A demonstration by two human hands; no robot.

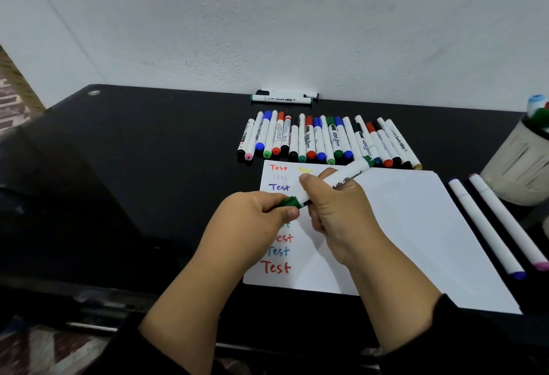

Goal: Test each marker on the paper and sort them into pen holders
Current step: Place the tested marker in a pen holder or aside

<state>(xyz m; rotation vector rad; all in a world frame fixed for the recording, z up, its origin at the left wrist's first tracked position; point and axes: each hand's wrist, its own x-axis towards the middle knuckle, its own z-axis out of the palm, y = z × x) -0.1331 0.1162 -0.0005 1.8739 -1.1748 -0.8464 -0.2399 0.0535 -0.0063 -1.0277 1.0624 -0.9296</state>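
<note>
A white sheet of paper (410, 226) lies on the black table, with "Test" written down its left side in several colours. Above the sheet, my right hand (335, 211) grips the white barrel of a green whiteboard marker (347, 175), which slants up to the right. My left hand (252, 220) pinches the marker's green cap (289, 202) at the lower end, where a dark gap shows between cap and barrel. A row of several markers (323, 143) lies beyond the paper. A grey mesh pen holder (517, 163) with markers in it stands at the right edge.
Two markers (282, 98) lie against the white wall at the back. Two long white markers (487, 226) lie side by side right of the paper, one blue-tipped, one pink-tipped. The table's left half is bare black surface. The table's front edge runs under my forearms.
</note>
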